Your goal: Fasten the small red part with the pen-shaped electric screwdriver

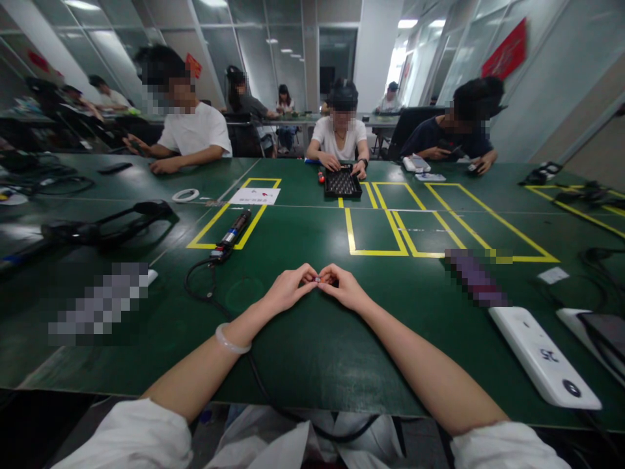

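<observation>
My left hand and my right hand meet at the middle of the green table, fingertips pinched together. Between them sits a tiny part, too small to name, gripped by both hands just above the table top. A pale bangle rings my left wrist. A black cable runs from under my left forearm to a pen-shaped tool lying on a yellow-taped square ahead to the left.
A white power strip lies at the right. A black tray stands in front of a person across the table; other people sit left and right of them. A white paper, a tape roll and black gear lie to the left.
</observation>
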A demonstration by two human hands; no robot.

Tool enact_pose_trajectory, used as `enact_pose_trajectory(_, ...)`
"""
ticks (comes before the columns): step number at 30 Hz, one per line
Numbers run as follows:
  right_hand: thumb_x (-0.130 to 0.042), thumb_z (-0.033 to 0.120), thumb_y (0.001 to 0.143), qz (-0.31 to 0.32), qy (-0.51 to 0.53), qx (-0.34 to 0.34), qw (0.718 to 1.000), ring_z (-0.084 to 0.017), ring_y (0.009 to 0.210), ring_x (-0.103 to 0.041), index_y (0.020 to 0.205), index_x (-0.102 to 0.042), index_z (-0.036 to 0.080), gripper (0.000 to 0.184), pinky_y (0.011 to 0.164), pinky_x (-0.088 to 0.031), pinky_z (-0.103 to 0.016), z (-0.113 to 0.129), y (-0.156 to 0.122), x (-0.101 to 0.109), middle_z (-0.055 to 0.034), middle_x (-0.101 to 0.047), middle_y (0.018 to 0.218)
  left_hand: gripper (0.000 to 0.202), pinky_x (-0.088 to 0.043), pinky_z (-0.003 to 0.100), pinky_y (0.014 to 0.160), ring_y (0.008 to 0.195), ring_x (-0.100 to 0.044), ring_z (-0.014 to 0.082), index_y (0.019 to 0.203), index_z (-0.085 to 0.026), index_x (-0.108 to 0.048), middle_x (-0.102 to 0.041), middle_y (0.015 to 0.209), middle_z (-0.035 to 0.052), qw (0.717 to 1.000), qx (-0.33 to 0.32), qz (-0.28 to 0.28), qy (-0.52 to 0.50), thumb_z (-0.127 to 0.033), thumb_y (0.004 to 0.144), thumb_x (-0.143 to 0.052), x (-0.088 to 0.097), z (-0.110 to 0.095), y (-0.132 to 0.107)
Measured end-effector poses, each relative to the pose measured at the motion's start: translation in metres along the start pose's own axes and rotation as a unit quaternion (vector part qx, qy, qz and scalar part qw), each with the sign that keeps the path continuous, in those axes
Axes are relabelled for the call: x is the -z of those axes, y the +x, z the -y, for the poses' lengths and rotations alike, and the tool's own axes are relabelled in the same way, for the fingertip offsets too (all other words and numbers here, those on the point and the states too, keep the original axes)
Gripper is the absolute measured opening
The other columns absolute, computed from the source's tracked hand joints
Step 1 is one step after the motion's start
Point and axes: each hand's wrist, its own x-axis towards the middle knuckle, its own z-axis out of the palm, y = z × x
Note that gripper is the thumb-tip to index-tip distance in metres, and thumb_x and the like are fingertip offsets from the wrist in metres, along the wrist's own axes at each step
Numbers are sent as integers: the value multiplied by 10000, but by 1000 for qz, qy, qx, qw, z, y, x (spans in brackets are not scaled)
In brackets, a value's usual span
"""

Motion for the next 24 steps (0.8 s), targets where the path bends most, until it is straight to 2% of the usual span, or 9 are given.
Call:
enact_pose_trajectory(4,-618,350,848,-11,-16,-9,1000,-130,720,-579,935,-585,168,204,704,-457,-265,1,0,1,-8,-626,799,284,-486,288,824,910,-646,178,1092,-217,-559,-676,997,41,1000,3,-4,-3,-432,918,-494,7,1,2)
enact_pose_trajectory(6,-612,356,853,-13,-22,-21,999,-127,706,-570,941,-588,168,209,683,-454,-257,2,-1,1,-8,-625,792,336,-476,313,876,968,-636,190,1173,-216,-525,-667,1049,52,999,11,-36,21,-440,930,-465,17,6,4)
enact_pose_trajectory(8,-615,365,851,-11,-25,-30,999,-127,703,-567,940,-592,168,218,673,-454,-254,3,-1,1,-11,-630,794,386,-446,354,946,1059,-603,217,1242,-208,-497,-640,1138,76,991,30,-93,89,-438,937,-444,32,17,5)
enact_pose_trajectory(10,-620,366,847,-9,-25,-33,999,-129,712,-570,939,-596,165,223,678,-456,-256,4,-1,1,-18,-638,807,431,-397,394,1010,1169,-538,255,1294,-189,-479,-583,1254,109,967,65,-161,186,-426,937,-434,49,33,5)
enact_pose_trajectory(12,-621,365,845,-6,-23,-34,999,-130,718,-574,938,-598,163,223,682,-458,-257,4,-1,1,-21,-642,812,481,-341,421,1059,1261,-455,292,1348,-163,-449,-503,1360,142,928,113,-219,279,-403,931,-439,66,52,2)
enact_pose_trajectory(15,-620,367,846,-4,-21,-36,999,-132,723,-579,934,-599,163,224,684,-458,-258,5,-1,0,-22,-641,808,574,-273,451,1099,1335,-352,334,1413,-118,-379,-389,1464,178,868,193,-269,371,-374,908,-473,84,82,-5)
enact_pose_trajectory(18,-622,367,844,-5,-22,-37,999,-131,720,-579,935,-598,162,225,685,-459,-259,4,-1,-1,-19,-639,803,636,-274,474,1091,1334,-331,361,1424,-78,-357,-347,1490,205,834,261,-265,408,-371,881,-509,91,106,-11)
enact_pose_trajectory(22,-618,361,846,-3,-23,-35,999,-130,726,-583,932,-607,157,221,693,-462,-260,5,-1,-1,-22,-642,807,558,-335,496,1031,1268,-387,381,1363,-92,-452,-415,1442,200,835,302,-215,407,-347,870,-508,95,122,-14)
enact_pose_trajectory(24,-618,358,847,-3,-24,-35,999,-131,731,-587,932,-610,159,217,700,-466,-262,5,-1,0,-22,-646,810,526,-359,501,1003,1252,-399,381,1359,-123,-465,-435,1428,187,834,306,-215,405,-337,878,-484,97,126,-13)
